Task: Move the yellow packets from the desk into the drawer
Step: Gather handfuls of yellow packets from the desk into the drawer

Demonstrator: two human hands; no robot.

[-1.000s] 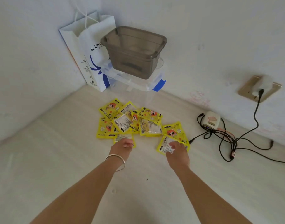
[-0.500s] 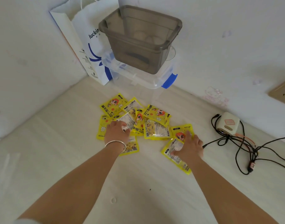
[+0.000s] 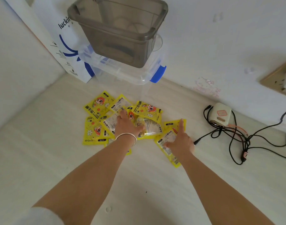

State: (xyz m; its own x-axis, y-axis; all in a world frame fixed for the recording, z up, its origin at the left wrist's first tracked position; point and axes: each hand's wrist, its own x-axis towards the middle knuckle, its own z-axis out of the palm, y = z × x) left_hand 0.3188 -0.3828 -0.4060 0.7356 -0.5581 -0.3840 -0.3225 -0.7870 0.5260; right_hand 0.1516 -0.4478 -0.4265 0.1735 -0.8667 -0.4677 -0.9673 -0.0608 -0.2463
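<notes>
**Gathering the packets, nothing lifted yet**

The yellow packets [image 3: 122,120] lie in a loose overlapping heap on the desk [image 3: 41,159], towards its back edge, just in front of the clear box [image 3: 130,75] against the wall. My left hand [image 3: 126,125] lies flat on the middle of the heap, fingers spread and pressing, gripping nothing. My right hand [image 3: 179,140] rests on the packets at the heap's right side, fingers straight, one pointing forward. I judge this the gathering step. Next I need to sweep the packets together and close my fingers round a stack. No drawer shows from here. The charger [image 3: 221,116] and its cables [image 3: 236,137] sit near the right packets, so I should rake inward, away from them.
</notes>
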